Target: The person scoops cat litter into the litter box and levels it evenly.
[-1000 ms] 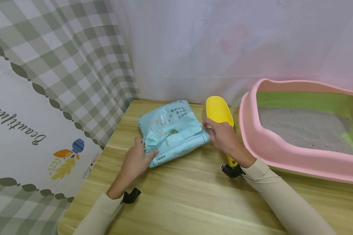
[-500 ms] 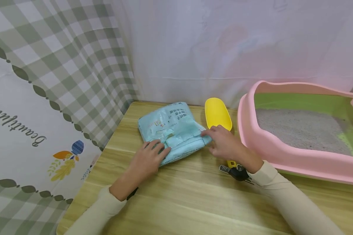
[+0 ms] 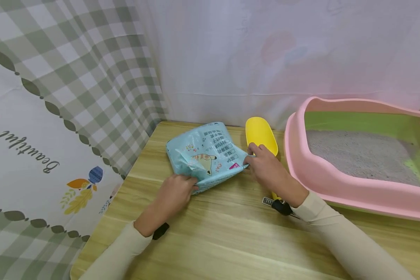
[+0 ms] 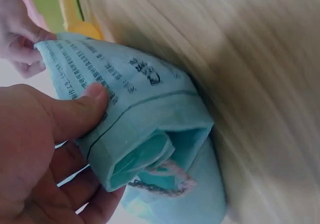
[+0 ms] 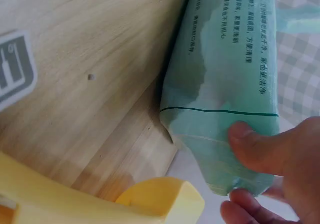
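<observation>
A light blue printed plastic bag [image 3: 215, 149] lies on the table, a cat drawing showing on its upper face. Its near edge is folded over into a band. My left hand [image 3: 175, 194] pinches the left part of that band, thumb on the printed side and fingers beneath in the left wrist view. A pinkish twisted cord [image 4: 170, 181] sticks out of the fold's open end there. At the right corner, my right hand [image 3: 267, 167] pinches the bag between thumb and fingers, drawing that corner to a point.
Just behind my right hand lies a yellow scoop [image 3: 260, 132], its handle partly hidden under my forearm. A pink litter box [image 3: 353, 179] with grey litter [image 3: 360, 155] stands at the right. Curtains hang behind and to the left of the wooden table [image 3: 227, 237].
My left hand has moved right along the bag's near edge. The crumpled upper face is spread flatter, uncovering the cat drawing and more print. My right hand keeps its corner.
</observation>
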Demonstrator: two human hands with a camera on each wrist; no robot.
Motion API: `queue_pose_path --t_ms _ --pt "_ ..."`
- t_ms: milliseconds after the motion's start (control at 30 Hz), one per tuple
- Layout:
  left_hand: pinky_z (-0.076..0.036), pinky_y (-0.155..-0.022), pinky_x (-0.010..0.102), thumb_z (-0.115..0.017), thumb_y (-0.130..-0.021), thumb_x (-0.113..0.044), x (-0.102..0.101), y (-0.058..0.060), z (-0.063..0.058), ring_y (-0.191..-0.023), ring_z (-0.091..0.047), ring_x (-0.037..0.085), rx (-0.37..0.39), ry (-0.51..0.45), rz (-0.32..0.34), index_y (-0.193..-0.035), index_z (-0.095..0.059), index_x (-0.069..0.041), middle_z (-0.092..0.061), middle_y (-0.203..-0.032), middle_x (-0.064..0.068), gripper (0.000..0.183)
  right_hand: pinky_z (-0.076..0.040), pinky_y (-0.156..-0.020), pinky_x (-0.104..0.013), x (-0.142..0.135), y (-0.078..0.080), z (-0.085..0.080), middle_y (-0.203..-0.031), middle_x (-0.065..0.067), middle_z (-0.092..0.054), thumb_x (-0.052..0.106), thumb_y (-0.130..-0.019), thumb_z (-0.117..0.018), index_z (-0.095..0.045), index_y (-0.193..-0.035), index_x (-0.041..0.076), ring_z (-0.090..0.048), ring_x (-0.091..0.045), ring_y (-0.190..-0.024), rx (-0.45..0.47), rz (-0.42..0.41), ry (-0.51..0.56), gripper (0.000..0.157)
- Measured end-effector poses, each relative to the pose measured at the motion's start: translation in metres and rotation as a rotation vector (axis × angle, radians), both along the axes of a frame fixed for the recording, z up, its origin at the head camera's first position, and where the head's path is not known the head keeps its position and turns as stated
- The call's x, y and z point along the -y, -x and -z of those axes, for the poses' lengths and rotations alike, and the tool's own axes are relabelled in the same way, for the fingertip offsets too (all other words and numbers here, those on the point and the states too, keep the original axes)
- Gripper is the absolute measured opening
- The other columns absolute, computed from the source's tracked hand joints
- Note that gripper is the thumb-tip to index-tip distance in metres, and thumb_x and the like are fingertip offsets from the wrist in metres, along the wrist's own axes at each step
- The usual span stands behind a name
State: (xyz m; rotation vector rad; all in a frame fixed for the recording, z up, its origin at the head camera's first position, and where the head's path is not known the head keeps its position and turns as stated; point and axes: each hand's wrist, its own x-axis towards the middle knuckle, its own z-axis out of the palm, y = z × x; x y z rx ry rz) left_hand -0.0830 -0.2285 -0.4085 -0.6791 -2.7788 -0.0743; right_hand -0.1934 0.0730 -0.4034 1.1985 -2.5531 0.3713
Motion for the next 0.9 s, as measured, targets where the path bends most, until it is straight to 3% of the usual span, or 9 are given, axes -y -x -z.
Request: queue_pose_path --t_ms 167,267,567,667,767,900 --pt "-0.049 -0.055 0.038 -0.083 -0.098 -0.018 0.005 -0.001 -0.001 -0.063 -0.05 0.017 0.075 -0.062 -0.011 -0.088 -0.067 -0.011 -0.047 -0.071 -0.004 0.021 -0.047 -0.084 -0.042 -0.002 0.006 0.001 -0.102 -0.014 -0.068 0.001 -0.092 -0.083 -0.08 -0.09 -0.003 -0.057 -0.033 -0.089 -0.212 -0.037 -0.083 0.006" --pt "-0.049 -0.057 0.038 -0.081 -0.099 -0.018 0.007 -0.001 -0.003 -0.064 -0.047 0.015 0.09 -0.103 -0.009 -0.087 -0.066 -0.011 -0.045 -0.071 -0.005 0.021 -0.047 -0.082 -0.04 -0.003 0.007 0.001 -0.09 -0.011 -0.071 -0.001 -0.093 -0.082 -0.078 -0.087 -0.002 -0.06 -0.029 -0.083 -0.255 -0.037 -0.116 0.007" --pt "-0.048 -0.057 0.035 -0.083 -0.098 -0.017 0.005 0.003 -0.002 -0.063 -0.043 0.013 0.114 -0.143 -0.017 -0.083 -0.066 -0.012 -0.042 -0.068 -0.006 0.023 -0.052 -0.068 -0.04 -0.001 0.006 -0.006 -0.075 -0.01 -0.069 -0.001 -0.091 -0.083 -0.077 -0.082 -0.001 -0.059 -0.03 -0.069 -0.03 0.02 -0.011 0.01" --pt "-0.047 -0.057 0.036 -0.084 -0.097 -0.017 0.006 0.004 -0.004 -0.063 -0.041 0.013 0.112 -0.139 -0.029 -0.08 -0.065 -0.013 -0.039 -0.067 -0.006 0.026 -0.055 -0.073 -0.043 -0.003 0.006 -0.013 -0.085 -0.012 -0.073 0.002 -0.093 -0.085 -0.081 -0.094 0.0 -0.062 -0.033 -0.075 0.068 0.055 0.008 0.004" --pt "-0.047 -0.057 0.036 -0.084 -0.097 -0.017 0.007 0.005 -0.006 -0.063 -0.041 0.013 0.128 -0.133 -0.035 -0.078 -0.064 -0.013 -0.037 -0.066 -0.007 0.027 -0.057 -0.08 -0.049 -0.009 0.0 -0.02 -0.1 -0.015 -0.076 0.008 -0.096 -0.084 -0.08 -0.113 -0.001 -0.066 -0.038 -0.087 0.139 0.109 -0.003 0.02" --pt "-0.047 -0.058 0.036 -0.083 -0.098 -0.018 0.008 0.007 -0.005 -0.063 -0.041 0.014 0.142 -0.12 -0.033 -0.077 -0.063 -0.014 -0.036 -0.066 -0.007 0.03 -0.059 -0.082 -0.052 -0.025 -0.02 -0.032 -0.102 -0.017 -0.074 0.008 -0.097 -0.083 -0.074 -0.124 -0.002 -0.069 -0.04 -0.092 0.134 0.146 -0.017 0.031"
